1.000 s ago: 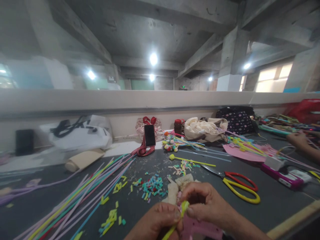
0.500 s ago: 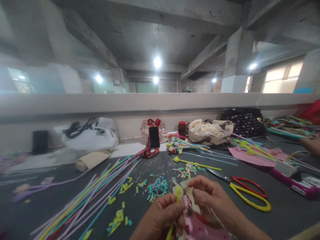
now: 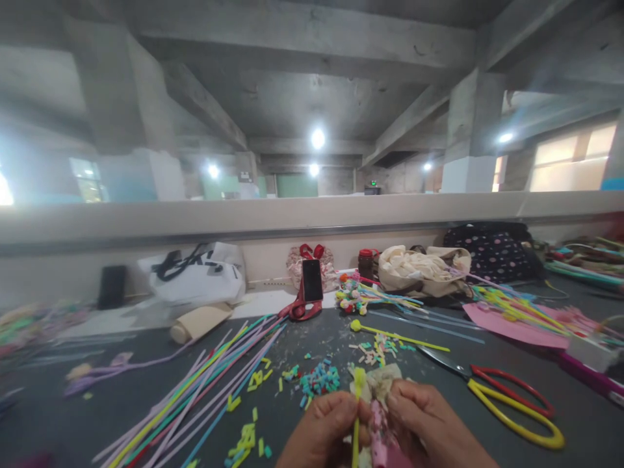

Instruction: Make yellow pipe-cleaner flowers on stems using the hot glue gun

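Note:
My left hand [image 3: 327, 426] is closed, its thumb and fingers pinching a yellow fuzzy stem [image 3: 356, 426] that stands nearly upright with a thicker yellow tip. To its right my right hand [image 3: 429, 416] has its fingers curled on a crumpled cream cloth [image 3: 383, 380]. Shiny pink patterned material [image 3: 379, 429] shows below, between the two hands. How the cloth and pink material join is hidden by my fingers. Short cut blue and teal pieces [image 3: 319, 380] lie just beyond my left hand. Scissors [image 3: 511, 403] with red and yellow handles lie to the right.
Long coloured stems [image 3: 190, 396] spread over the dark table at left, near yellow cut pieces [image 3: 244, 442]. One yellow stem with a round tip [image 3: 400, 336] lies ahead. At the back are a phone [image 3: 312, 281], finished-looking stems [image 3: 361, 296], a cloth bag [image 3: 419, 270] and pink sheet [image 3: 511, 328].
The view has tilted up and turned slightly left, so the table things sit lower and further right. My right fingers are more curled. Another person's hand at far right is out of view.

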`<action>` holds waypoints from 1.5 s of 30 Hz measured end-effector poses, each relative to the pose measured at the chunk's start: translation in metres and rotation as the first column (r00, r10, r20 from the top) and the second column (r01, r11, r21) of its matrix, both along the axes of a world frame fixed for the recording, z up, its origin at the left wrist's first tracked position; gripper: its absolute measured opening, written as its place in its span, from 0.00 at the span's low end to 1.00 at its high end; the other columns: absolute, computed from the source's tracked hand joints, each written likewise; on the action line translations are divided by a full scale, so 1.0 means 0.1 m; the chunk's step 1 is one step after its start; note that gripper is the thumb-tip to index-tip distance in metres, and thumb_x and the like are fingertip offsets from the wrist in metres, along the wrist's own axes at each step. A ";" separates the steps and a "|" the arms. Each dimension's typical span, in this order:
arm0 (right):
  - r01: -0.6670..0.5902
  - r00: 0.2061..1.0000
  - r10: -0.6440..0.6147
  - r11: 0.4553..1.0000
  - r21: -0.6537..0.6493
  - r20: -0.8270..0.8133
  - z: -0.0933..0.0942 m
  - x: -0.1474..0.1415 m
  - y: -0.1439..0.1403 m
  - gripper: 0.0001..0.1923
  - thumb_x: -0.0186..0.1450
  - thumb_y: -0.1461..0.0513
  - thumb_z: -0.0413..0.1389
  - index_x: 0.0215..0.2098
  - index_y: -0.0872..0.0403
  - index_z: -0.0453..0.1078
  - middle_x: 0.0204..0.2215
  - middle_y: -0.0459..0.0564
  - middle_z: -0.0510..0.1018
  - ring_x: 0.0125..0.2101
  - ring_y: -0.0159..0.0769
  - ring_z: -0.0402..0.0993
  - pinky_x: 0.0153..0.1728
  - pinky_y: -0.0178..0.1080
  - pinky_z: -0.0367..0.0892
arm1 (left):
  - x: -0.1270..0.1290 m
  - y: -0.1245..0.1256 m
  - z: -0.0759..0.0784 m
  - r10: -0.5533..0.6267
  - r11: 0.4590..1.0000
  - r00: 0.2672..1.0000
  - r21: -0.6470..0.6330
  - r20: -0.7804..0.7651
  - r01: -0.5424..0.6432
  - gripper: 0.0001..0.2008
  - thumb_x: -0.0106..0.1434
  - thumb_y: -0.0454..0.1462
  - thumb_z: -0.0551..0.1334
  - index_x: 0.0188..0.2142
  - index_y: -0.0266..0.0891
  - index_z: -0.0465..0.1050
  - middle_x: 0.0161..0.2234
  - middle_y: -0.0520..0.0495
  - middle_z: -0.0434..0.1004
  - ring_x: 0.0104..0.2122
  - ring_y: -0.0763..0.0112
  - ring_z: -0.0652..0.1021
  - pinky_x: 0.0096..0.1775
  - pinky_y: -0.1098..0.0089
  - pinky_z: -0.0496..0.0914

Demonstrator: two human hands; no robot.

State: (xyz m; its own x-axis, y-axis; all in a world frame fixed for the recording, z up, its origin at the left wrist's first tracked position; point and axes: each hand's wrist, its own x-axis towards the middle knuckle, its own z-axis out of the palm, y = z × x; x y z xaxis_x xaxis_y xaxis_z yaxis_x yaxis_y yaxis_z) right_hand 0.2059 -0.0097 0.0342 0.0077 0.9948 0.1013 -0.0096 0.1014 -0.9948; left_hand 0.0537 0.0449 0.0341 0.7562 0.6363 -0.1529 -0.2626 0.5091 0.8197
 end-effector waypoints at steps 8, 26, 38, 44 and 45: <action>-0.076 0.962 0.093 0.994 0.075 -0.255 0.05 0.11 0.06 0.17 0.47 0.61 0.63 0.34 0.56 0.70 0.24 0.45 0.74 0.20 0.26 0.67 0.20 0.27 0.59 | 0.04 -0.02 0.00 -0.133 0.990 0.988 0.031 -0.074 0.135 0.15 0.43 0.45 0.66 0.21 0.33 0.71 0.12 0.53 0.67 0.13 0.83 0.63 0.19 0.80 0.54; -0.111 0.993 0.113 0.993 0.047 -0.029 0.07 0.11 0.02 0.10 0.50 0.59 0.61 0.27 0.58 0.72 0.20 0.43 0.71 0.18 0.25 0.63 0.18 0.29 0.56 | 0.06 0.01 -0.11 -0.190 0.966 0.964 0.138 -0.184 0.217 0.18 0.42 0.47 0.65 0.20 0.32 0.70 0.13 0.51 0.69 0.13 0.81 0.64 0.19 0.78 0.52; -0.058 0.996 0.051 0.994 -0.093 -0.067 0.00 0.12 0.03 0.17 0.46 0.64 0.60 0.36 0.57 0.68 0.18 0.40 0.71 0.11 0.20 0.58 0.11 0.24 0.50 | 0.05 -0.08 -0.01 0.012 1.000 0.995 -0.001 -0.103 -0.012 0.13 0.38 0.41 0.69 0.18 0.35 0.68 0.13 0.52 0.69 0.14 0.77 0.67 0.20 0.76 0.58; -0.102 0.984 0.079 0.986 -0.135 -0.160 -0.16 -0.12 0.05 0.14 0.49 0.56 0.60 0.29 0.59 0.70 0.17 0.42 0.69 0.14 0.23 0.60 0.15 0.27 0.53 | 0.07 0.03 -0.09 0.204 0.979 0.978 -0.013 -0.047 -0.204 0.16 0.38 0.43 0.69 0.20 0.34 0.69 0.17 0.52 0.68 0.17 0.77 0.67 0.22 0.76 0.59; -0.128 0.981 0.108 0.984 -0.120 -0.160 -0.17 -0.18 0.04 0.16 0.49 0.54 0.60 0.29 0.59 0.70 0.18 0.43 0.69 0.15 0.23 0.60 0.16 0.27 0.53 | 0.08 0.04 -0.11 0.197 0.980 0.980 -0.021 -0.033 -0.198 0.15 0.38 0.43 0.69 0.20 0.34 0.69 0.17 0.52 0.67 0.17 0.77 0.67 0.22 0.76 0.59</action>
State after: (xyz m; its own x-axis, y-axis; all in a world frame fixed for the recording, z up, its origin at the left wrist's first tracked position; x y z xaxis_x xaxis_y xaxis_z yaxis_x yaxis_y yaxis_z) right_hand 0.1880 -0.0060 0.0177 -0.1055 0.9942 -0.0213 -0.1662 -0.0388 -0.9853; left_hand 0.0618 0.0487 0.0228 0.6104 0.7686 -0.1915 -0.3347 0.4694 0.8171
